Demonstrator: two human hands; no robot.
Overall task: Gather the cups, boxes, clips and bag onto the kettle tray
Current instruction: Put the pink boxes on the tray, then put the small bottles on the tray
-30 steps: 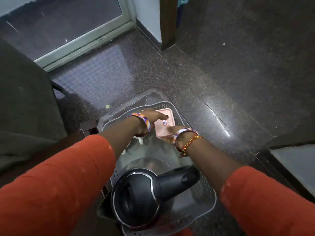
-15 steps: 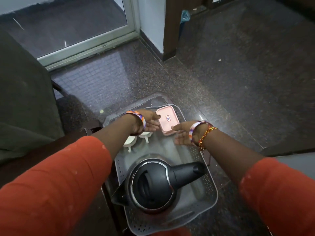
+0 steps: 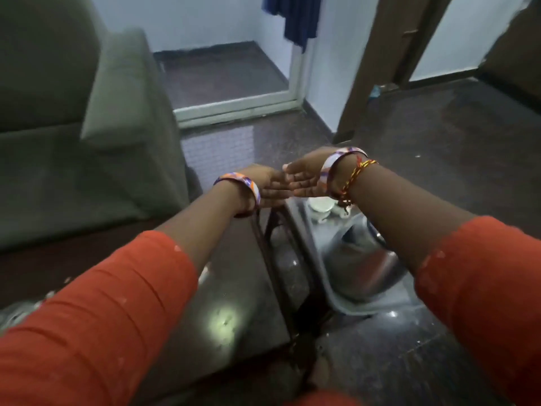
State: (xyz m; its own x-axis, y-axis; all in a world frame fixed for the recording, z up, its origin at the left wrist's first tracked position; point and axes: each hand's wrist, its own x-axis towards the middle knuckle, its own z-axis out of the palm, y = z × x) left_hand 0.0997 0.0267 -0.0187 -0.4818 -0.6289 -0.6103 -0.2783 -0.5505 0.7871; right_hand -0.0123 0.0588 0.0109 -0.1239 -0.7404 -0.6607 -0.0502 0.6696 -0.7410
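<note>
Overhead, right hand (image 3: pixel 304 178) hides tray (image 3: pixel 336 300); cups (image 3: pixel 320 207) probably.

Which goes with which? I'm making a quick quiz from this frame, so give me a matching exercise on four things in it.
Things:
1. sleeves
2. cups
3. sofa
4. curtain

Descriptions:
a. blue, hanging at the top
b. white, on the tray below the right hand
c. orange, on both arms
d. grey-green, on the left

Pairs: 1-c, 2-b, 3-d, 4-a
</note>
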